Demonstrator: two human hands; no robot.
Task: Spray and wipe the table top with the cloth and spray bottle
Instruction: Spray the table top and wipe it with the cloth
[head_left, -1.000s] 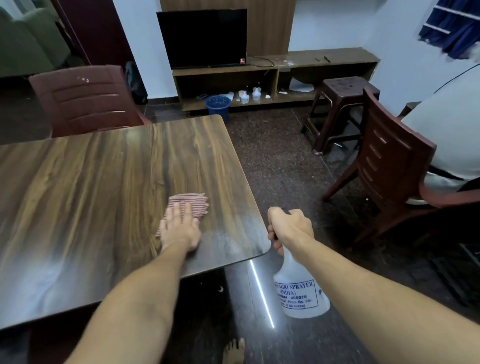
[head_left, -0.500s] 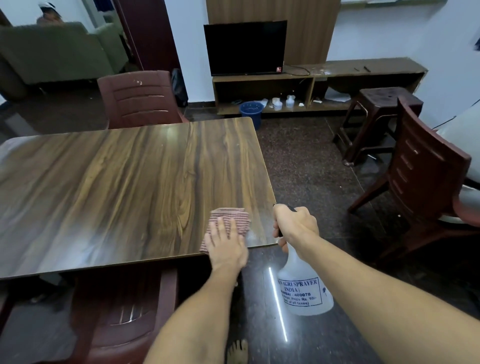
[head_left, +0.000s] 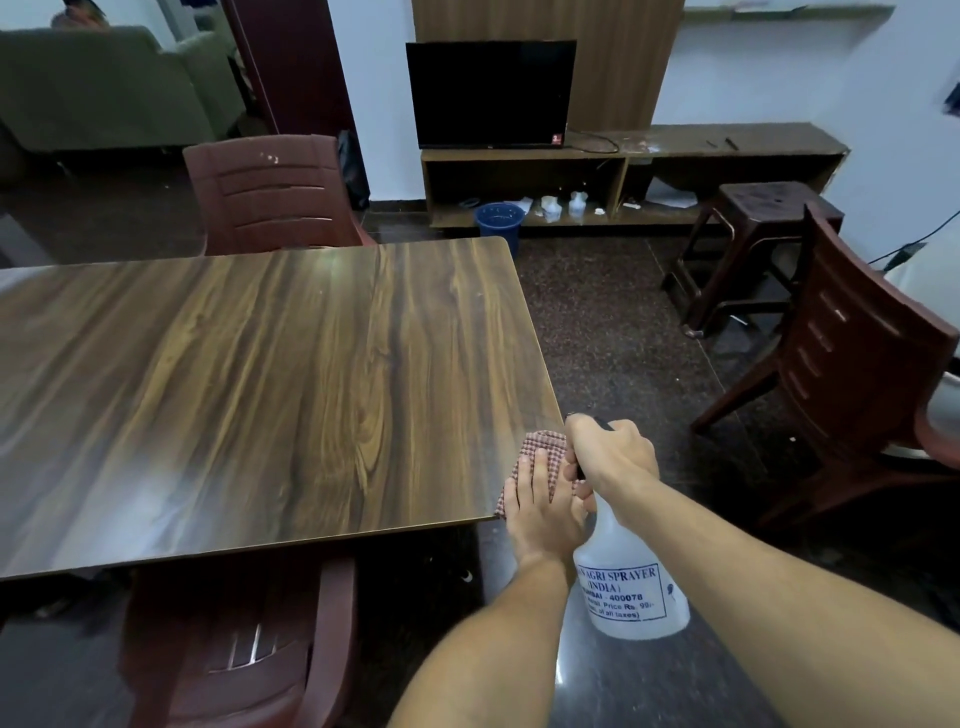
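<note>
White walls, dark speckled floor (head_left: 613, 332), maroon chairs (head_left: 270, 195), a television (head_left: 491, 93) on a low wooden shelf unit (head_left: 727, 150).

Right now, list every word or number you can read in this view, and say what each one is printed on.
All on the white label of the spray bottle, held in the right hand:
"AGRI SPRAYER" (the word before it is cut off)
"(INDIA)"
"400078" (the word before it is partly hidden)
"Price Rs. 99"
"of all taxes)"
The small red sticker on the TV is too small to read.

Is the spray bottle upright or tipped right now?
Roughly upright: the spray bottle hangs body-down from the right hand, beside the table corner, not resting on it.
</note>
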